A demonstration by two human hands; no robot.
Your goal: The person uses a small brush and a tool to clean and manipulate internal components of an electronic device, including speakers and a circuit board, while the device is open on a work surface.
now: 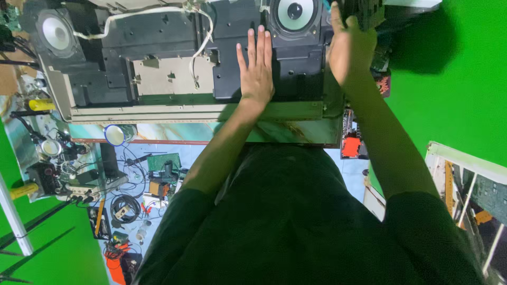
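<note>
I look down on an opened electronics chassis (174,74) lying across the counter (296,132), its long axis running left to right in front of me. My left hand (256,68) lies flat on the black inner panel (232,53), fingers (260,45) stretched out and spread, gripping nothing, just pressing down beside the right-hand speaker cone (294,13). My right hand (348,45) is up at the chassis's right end, its fingers curled around a dark module (364,10) at the top edge (I cannot make out how much of it they enclose, since the frame cuts it off).

So the right hand is the one at the end of the chassis, and the left sits nearer its middle, with the speaker between them. A second speaker cone (55,31) sits well apart at the far left end, and a white cable (153,13) loops over the top of the panel. Below the counter edge, the floor (137,190) carries a scatter of tools, wire coils and small boards.
</note>
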